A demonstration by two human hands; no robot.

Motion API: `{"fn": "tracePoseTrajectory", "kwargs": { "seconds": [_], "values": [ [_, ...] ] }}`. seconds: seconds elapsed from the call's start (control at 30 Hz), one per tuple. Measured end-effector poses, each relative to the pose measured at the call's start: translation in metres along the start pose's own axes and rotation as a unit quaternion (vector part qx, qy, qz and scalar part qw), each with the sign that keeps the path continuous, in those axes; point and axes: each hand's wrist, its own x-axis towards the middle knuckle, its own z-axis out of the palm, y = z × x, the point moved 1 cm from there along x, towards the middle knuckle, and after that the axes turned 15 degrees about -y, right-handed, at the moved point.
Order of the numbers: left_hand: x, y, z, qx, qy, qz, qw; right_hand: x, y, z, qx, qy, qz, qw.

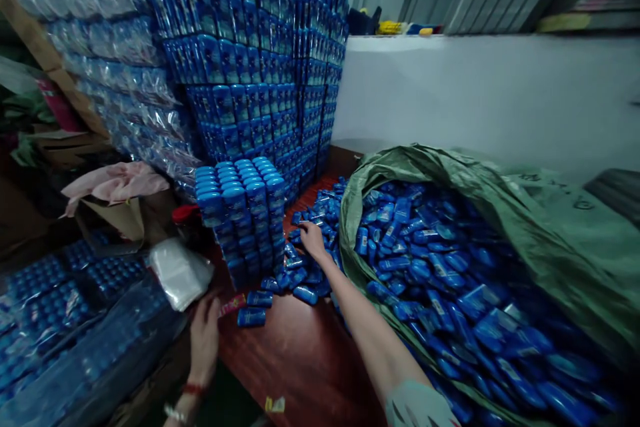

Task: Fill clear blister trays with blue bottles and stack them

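Observation:
My right hand (313, 240) reaches over the table into a loose heap of small blue bottles (299, 275). Its fingers are closed at the end of one small blue bottle (297, 217). At the table's left edge is my left hand (205, 333), slightly blurred, with its fingertips partly hidden. Beside it lie a thin pink-red packet (233, 305) and a stack of clear plastic bags (180, 273). Two blue bottles (251, 317) lie flat in front of the heap. Left of my right hand stands a block of stacked blue bottles (241, 220), arranged in rows.
A green woven sack (353, 213) full of loose blue bottles stands open on the right. Tall stacks of wrapped blue bottles (240, 67) rise behind the table (295, 360). More wrapped packs (75, 300) lie at left, near a pink cloth (117, 180).

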Motion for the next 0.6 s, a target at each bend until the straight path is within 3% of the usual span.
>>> {"fn": "tracePoseTrajectory", "kwargs": {
  "seconds": [0.07, 0.13, 0.3, 0.43, 0.6],
  "values": [
    [-0.024, -0.031, 0.009, 0.065, -0.085, -0.014, 0.994, 0.014, 0.002, 0.003, -0.092, -0.032, 0.008, 0.995],
    [-0.035, -0.048, 0.022, 0.102, -0.123, -0.017, 0.987, 0.031, 0.000, 0.008, -0.170, -0.065, 0.018, 0.983],
    [-0.026, -0.057, 0.053, 0.134, -0.080, -0.034, 0.987, 0.056, -0.001, 0.021, -0.291, -0.128, 0.037, 0.947],
    [-0.022, -0.056, 0.072, 0.156, -0.091, -0.029, 0.983, 0.040, 0.004, 0.030, -0.337, -0.148, 0.023, 0.930],
    [-0.023, -0.050, 0.086, 0.151, -0.108, -0.028, 0.982, -0.012, 0.009, 0.042, -0.351, -0.115, 0.023, 0.929]
  ]
}}
